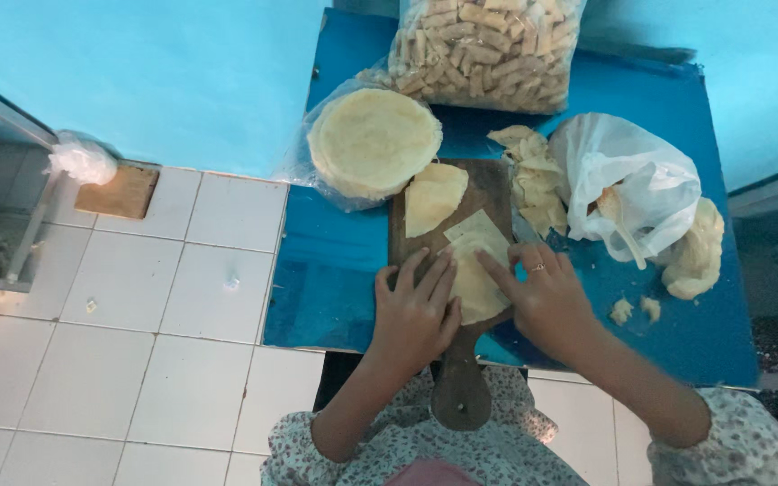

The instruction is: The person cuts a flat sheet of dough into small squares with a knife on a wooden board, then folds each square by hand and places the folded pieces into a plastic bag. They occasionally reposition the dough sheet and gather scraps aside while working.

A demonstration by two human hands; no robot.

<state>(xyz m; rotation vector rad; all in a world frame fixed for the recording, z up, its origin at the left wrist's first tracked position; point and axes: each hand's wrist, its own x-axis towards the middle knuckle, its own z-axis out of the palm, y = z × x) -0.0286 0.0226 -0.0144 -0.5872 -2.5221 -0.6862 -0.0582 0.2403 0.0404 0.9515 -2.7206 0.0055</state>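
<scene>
Wrapper sheet [477, 270] lies on wooden board [488, 193], mid-table. Left hand [416, 310] & right hand [547, 301] both flat on it, fingers spread, pressing, not pinching. Round wrapper stack [373, 144] sits beyond board's left corner; white bag [628, 180] to board's right.

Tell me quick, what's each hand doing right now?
Left hand: open, fingers flat on the folded wrapper.
Right hand: open, fingertips pressing the same wrapper.

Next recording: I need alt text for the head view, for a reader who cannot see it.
Both hands, left hand and right hand, press a folded pale wrapper on a wooden board atop a blue table. A round wrapper stack, a bag of rolls and a white bag lie beyond.
</scene>
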